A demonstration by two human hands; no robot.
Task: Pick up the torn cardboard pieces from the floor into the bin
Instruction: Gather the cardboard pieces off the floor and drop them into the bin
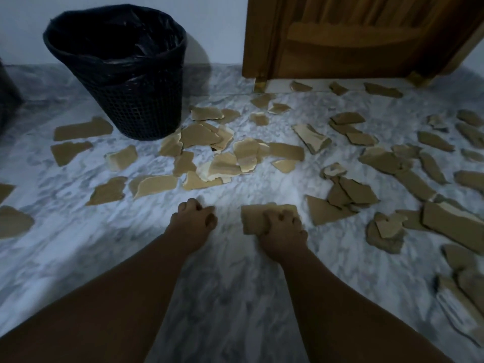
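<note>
Gripping one torn cardboard piece (255, 217) in my right hand (284, 230), fingers curled over its right half, centre frame, at or just above the floor (235, 297); couldn't tell which. Piece's long axis ran roughly left-right. My left hand (195, 220) sat just left of it, clenched, no cardboard visible inside. Bin (146, 108), black mesh with black liner, stood upper left, up and left of both hands. Left hand was nearer it, but the load was in the right, so I judged the carry would need to cross leftward and up over the rim. Other torn pieces (154, 184) lay scattered from the bin's base to the right edge, some by the wooden door (366, 48) upper right. No brands, labels or writing readable.
</note>
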